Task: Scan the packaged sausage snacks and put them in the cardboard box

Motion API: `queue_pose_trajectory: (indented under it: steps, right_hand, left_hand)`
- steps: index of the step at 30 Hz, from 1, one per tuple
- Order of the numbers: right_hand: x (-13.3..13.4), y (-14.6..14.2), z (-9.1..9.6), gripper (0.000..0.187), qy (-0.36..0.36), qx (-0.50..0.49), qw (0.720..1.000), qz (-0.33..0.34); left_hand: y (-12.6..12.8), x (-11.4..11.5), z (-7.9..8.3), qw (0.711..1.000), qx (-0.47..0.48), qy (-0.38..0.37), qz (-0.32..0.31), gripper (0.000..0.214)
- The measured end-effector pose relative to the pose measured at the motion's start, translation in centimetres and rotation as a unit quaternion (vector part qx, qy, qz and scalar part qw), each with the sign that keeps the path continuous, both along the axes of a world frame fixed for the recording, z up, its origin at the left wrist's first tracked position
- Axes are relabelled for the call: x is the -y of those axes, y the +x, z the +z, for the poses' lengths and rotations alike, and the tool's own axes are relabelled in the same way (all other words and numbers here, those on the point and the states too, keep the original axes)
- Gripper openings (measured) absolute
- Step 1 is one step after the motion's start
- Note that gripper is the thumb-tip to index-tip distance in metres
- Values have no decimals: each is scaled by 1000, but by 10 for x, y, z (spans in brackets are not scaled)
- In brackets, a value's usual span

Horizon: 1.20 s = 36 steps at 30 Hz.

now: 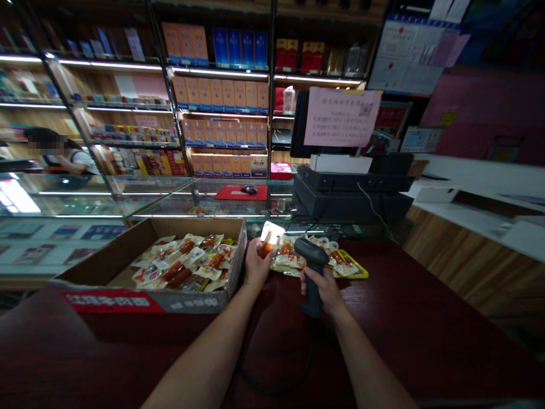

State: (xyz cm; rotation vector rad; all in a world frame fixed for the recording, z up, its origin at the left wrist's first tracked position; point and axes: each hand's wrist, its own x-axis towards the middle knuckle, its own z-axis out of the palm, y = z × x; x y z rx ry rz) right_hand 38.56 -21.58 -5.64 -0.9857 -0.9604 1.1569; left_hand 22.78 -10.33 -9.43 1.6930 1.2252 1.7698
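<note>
My left hand (257, 266) is closed around a packaged sausage (267, 249), its wrapper lit white by the scanner's light. In my right hand (324, 285) is a dark barcode scanner (313, 262), gripped by its handle with its head turned toward the packet. Behind both hands, a row of packaged sausages (286, 259) lies on the dark red tabletop (374, 335), partly hidden by the scanner. To the left stands an open cardboard box (193, 301) with many more packaged sausages (181, 275) inside.
A monitor with a pink paper sign (340, 116) stands on a black cash drawer (349, 201) at the back. A mouse (248, 190) rests on a red mat (225, 193) on the glass counter. Another person (63, 150) is at the far left, before shelves of boxed goods (221, 94).
</note>
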Motion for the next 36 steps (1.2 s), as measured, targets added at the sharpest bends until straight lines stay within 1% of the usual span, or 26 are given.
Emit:
queue_pose_trajectory:
  steps: [4,8,12,14,17,19,22,24,27,31,34,36]
  right_hand:
    - [0,-1,1,27,4,-1,1000,1]
    - [0,0,0,27,-6,-1,1000,-1]
    - [1,-4,1,29,-16,-28,999,20]
    - [2,-9,4,30,-26,-47,998,34]
    - [5,-21,12,30,-41,-51,996,57]
    - [6,-29,19,30,-43,-42,995,78]
    - [7,-43,29,30,-40,-28,993,110]
    - [6,-53,34,29,-39,-17,990,133]
    - [4,-70,40,29,-32,-8,984,175]
    - [3,-95,43,31,-20,-17,975,221]
    - [3,-111,42,29,-17,-26,969,243]
    - [3,-119,41,28,-16,-32,966,257]
  left_hand:
    - [0,2,3,1000,7,-2,-3,37]
    - [2,5,5,999,35,-18,-17,45]
    - [5,9,9,998,59,-29,-16,47]
    - [5,11,17,997,64,-30,-9,48]
    - [-4,12,36,999,46,-28,2,49]
    - [-14,15,52,999,26,-28,16,50]
    - [-33,25,72,998,-2,-31,64,50]
    - [-47,35,82,995,-22,-33,91,51]
    - [-74,47,94,992,-48,-32,112,52]
    - [-120,51,102,979,-90,-42,178,54]
    - [-150,48,101,961,-141,-55,229,53]
    - [-161,47,99,948,-174,-52,261,53]
